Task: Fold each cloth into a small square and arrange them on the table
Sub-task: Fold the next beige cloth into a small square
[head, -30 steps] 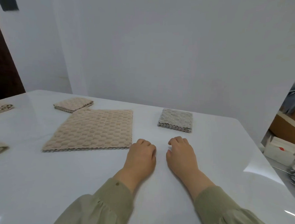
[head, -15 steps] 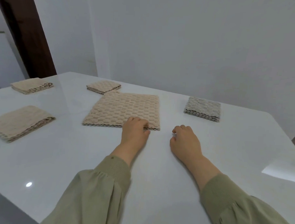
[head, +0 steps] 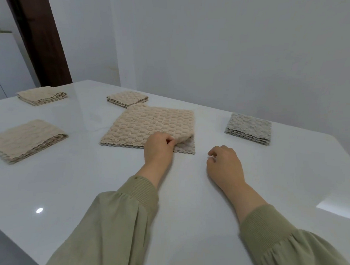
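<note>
Head view: the cloth (head: pixel 150 123) was pinched at 5 o'clock by the left grip (head: pixel 158 149), the right grip (head: pixel 225 164) slack, empty; edges were to be matched.

Soft, even, fairly bright light; my glossy table (head: pixel 71 180) shows a round glare spot (head: pixel 39 210) lower left and a bright patch (head: pixel 336 209) at right; shadows are faint; my sleeves (head: pixel 116 226) blur slightly; the door frame (head: pixel 39 36) leans from distortion.

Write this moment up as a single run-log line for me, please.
left hand: pinches near right corner of large beige cloth, top layer raised | right hand: on table, holds nothing
</note>
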Tool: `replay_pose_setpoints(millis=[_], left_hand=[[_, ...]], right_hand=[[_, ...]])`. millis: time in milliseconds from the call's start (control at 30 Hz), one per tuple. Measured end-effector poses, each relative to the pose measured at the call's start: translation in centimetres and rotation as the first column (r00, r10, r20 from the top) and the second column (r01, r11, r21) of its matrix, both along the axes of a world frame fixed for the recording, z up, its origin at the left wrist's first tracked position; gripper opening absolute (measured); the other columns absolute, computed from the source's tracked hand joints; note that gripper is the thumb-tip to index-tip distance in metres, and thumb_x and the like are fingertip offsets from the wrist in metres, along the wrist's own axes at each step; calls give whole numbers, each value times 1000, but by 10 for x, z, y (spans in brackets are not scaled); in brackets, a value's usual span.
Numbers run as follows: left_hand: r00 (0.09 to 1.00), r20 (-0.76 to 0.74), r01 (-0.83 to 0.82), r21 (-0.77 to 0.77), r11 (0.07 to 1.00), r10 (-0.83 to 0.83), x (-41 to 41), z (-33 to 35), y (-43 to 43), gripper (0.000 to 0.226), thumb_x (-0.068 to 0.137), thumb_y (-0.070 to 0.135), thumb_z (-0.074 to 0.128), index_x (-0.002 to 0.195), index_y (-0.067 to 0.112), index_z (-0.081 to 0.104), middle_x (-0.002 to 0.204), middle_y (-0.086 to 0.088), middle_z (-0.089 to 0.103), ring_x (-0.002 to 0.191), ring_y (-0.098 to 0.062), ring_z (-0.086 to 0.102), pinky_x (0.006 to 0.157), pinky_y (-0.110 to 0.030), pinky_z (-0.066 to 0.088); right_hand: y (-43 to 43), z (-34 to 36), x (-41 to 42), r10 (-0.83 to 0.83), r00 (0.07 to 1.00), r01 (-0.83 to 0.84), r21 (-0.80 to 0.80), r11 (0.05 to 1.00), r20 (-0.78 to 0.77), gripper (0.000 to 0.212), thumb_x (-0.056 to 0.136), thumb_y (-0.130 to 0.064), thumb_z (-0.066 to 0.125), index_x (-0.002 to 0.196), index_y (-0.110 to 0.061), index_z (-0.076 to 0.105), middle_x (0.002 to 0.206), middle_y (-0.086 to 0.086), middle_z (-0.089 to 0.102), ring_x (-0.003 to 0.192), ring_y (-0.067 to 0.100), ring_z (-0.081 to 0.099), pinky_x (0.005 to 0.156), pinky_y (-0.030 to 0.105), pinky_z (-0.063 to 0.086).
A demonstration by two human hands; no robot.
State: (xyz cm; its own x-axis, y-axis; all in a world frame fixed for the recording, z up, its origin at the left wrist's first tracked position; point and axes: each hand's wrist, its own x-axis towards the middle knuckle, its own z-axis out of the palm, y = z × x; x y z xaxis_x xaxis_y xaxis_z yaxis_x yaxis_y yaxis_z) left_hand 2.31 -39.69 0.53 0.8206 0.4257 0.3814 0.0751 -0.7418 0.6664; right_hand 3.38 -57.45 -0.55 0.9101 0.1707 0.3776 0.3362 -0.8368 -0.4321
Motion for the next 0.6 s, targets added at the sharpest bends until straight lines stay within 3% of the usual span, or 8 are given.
replay_pose_setpoints(millis=[100,233,300,367,400,467,533,600], left_hand=[[993,119,30,-206,978,-6,-6,5,-2,12,90,19,60,82,16,67,82,4,65,80,-14,58,67,-21,38],[947,311,204,-377,904,-84,-29,29,-17,14,89,14,61,78,20,68,76,8,67,76,-10,62,71,-19,47],[899,359,408,-476,779,-252,-40,45,-31,22,88,3,61,77,20,69,75,10,70,75,-5,66,75,-23,53],[816,374,578,-550,603,-441,-51,54,-38,28,88,-6,56,95,18,69,91,4,71,86,-6,68,83,-24,53],[807,329,586,-541,603,-490,-54,53,-34,31,89,-5,55,107,19,66,101,3,70,94,-7,67,89,-24,52],[904,104,425,-313,849,-414,-53,43,-15,32,92,8,55,120,24,61,115,6,66,109,-8,60,98,-25,46],[972,-101,214,5,977,-213,-54,31,4,32,94,15,52,124,23,60,127,3,60,121,-14,52,102,-30,39],[972,-175,167,53,985,-156,-52,21,9,32,95,17,50,125,19,60,131,-2,58,122,-19,51,102,-31,38]], right_hand=[[-2,1,-1,4,1000,-1,90,996,-31,29,87,-8,47,113,-9,59,110,7,59,107,23,50,85,29,38],[-9,12,-12,-50,994,-1,461,887,99,40,86,-1,47,124,-10,51,121,4,54,108,16,51,88,20,33],[-15,18,-19,-133,972,-18,621,784,196,41,84,-3,43,125,-9,50,120,4,53,105,13,50,91,24,37],[-23,21,-26,-199,956,-29,743,668,216,43,82,-12,38,124,-8,49,120,4,53,103,11,49,92,26,40],[-28,22,-30,-214,956,-22,780,626,199,44,82,-16,36,123,-8,49,120,3,53,102,9,49,92,25,39],[-34,21,-38,-166,972,-21,760,650,169,43,86,-25,36,124,-10,50,121,1,52,106,9,47,94,24,37],[-33,18,-44,-25,994,-49,630,775,107,46,91,-37,37,129,-13,48,126,0,51,117,12,45,101,26,33],[-28,15,-45,103,994,-84,364,928,-33,52,92,-47,45,134,-17,46,134,1,48,128,18,39,108,32,28]])
